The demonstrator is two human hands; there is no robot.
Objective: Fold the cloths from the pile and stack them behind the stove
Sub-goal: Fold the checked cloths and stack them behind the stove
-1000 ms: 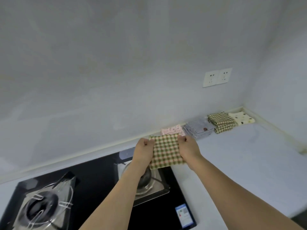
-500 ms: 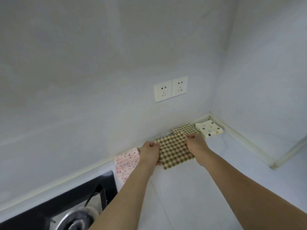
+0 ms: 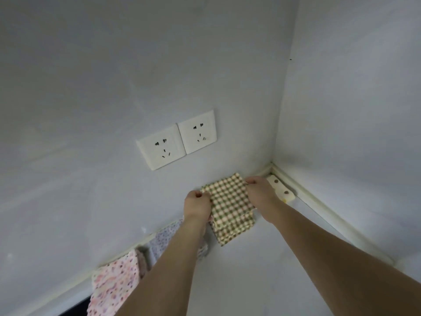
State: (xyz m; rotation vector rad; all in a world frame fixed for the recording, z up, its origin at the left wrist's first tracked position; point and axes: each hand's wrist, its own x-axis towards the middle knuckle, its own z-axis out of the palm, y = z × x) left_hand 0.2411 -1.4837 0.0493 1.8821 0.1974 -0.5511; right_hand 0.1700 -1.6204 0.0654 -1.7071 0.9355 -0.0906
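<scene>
A folded green-and-cream checked cloth (image 3: pixel 229 199) is held flat just above a stack of matching checked cloths (image 3: pixel 235 230) against the back wall. My left hand (image 3: pixel 197 205) pinches its left edge and my right hand (image 3: pixel 259 192) pinches its far right corner. A cream cloth with brown dots (image 3: pixel 282 191) lies in the corner, partly hidden by my right hand. A folded grey speckled cloth (image 3: pixel 163 241) and a pink floral cloth (image 3: pixel 114 286) lie to the left along the wall. A sliver of the black stove (image 3: pixel 75 307) shows at the bottom left.
The white countertop (image 3: pixel 250 270) runs into a corner where two grey walls meet. A double wall socket (image 3: pixel 176 140) sits above the cloths. A raised cream ledge (image 3: pixel 323 213) borders the counter on the right.
Both hands have carried the checked cloth right and back, from over the stove to above the checked stack near the corner. My view has swung right, so the stove has almost left the frame.
</scene>
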